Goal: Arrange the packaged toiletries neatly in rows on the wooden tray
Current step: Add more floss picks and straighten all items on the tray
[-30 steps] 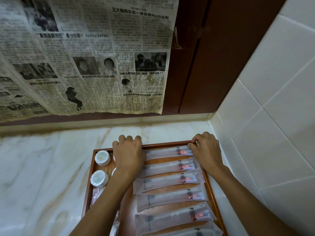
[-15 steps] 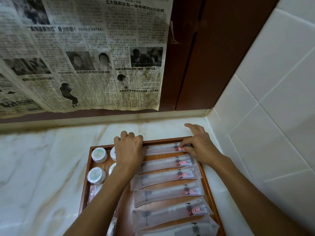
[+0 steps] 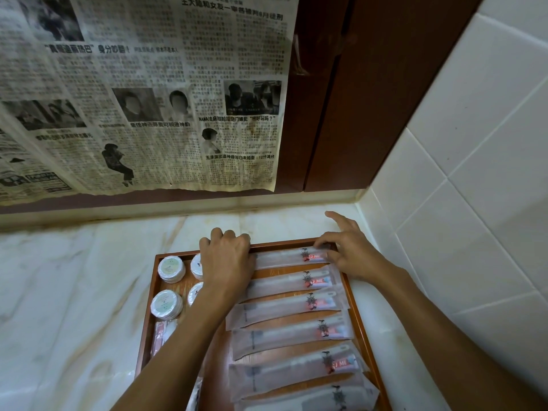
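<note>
Packets of toiletries lie in a column along the right side of the wooden tray point(image 3: 148, 318), each a long translucent sleeve set crosswise, one below the next. The farthest packet point(image 3: 284, 258) sits just inside the tray's far rim. The second packet point(image 3: 292, 282) and the third packet point(image 3: 292, 308) follow, slightly overlapped at their edges. Four round wrapped soaps occupy the tray's left side; the far-left soap point(image 3: 171, 269) and the near-left soap point(image 3: 166, 304) are fully visible, the other two partly hidden behind the left wrist. A small flat sachet point(image 3: 161, 333) lies below them.

The left hand point(image 3: 226, 262) rests on the left end of the farthest packet, fingers curled over the tray's far rim. The right hand point(image 3: 350, 250) pinches the right end of the same packet between thumb and fingers, its index finger extended forward above the counter.

The tray stands on a marble counter point(image 3: 74, 292), near the white tiled wall point(image 3: 474, 203) on the right. A newspaper sheet point(image 3: 142, 93) hangs on the dark wooden panel point(image 3: 370, 99) behind.
</note>
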Available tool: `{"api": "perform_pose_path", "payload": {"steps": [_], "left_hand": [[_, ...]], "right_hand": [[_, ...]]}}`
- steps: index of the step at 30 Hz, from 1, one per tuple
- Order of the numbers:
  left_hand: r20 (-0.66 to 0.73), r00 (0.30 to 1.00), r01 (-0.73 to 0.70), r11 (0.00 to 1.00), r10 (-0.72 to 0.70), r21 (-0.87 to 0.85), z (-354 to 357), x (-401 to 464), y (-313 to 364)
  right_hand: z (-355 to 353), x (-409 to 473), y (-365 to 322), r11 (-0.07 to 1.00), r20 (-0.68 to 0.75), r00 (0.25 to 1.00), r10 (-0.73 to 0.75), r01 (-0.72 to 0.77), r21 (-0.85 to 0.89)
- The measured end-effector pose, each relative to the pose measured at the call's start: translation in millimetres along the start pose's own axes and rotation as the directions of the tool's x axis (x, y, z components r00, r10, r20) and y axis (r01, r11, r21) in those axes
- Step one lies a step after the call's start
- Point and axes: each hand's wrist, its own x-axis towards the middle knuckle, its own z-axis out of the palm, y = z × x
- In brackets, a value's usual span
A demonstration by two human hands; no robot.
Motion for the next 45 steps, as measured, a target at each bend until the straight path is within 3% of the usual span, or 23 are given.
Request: {"api": "perform_pose_path", "payload": {"steps": [6,11,14,19,28,34,45], "left_hand": [[-0.031,0.999,0.008,0.998,-0.01,-0.057,-4,-7,0],[0.021,0.977,-0.203,0.96,0.211,-0.191,-2,-30,2],[0.078,0.96,-0.258,0.956,0.27,-0.14,2,-41,4],[0.059,0.963,-0.251,0.957,0.262,-0.148,3,-44,5],[0.041,0.961,-0.264,0.949,0.275,-0.175,2,-45,4],[0.105,0.979,-0.16,0.976,0.176,-0.147,5,-51,4],[0.16,0.975,-0.146,0.987,0.155,-0.067,5,-51,1]], "right_hand": [[-7,-7,-1,0.998,-0.063,0.996,0.058,-0.057,0.026],[-2,-23,-7,0.999,-0.041,0.999,-0.011,0.013,0.044],[9,-32,-13,0.996,-0.01,0.997,-0.083,0.083,0.032],[18,-38,-16,0.984,0.065,0.985,-0.162,0.166,-0.058],[10,-36,-17,0.989,0.095,0.99,-0.107,0.116,-0.087],[10,-37,-19,0.987,0.113,0.989,-0.092,0.106,-0.123],[8,-33,-17,0.978,0.127,0.988,-0.09,0.112,-0.178]]}}
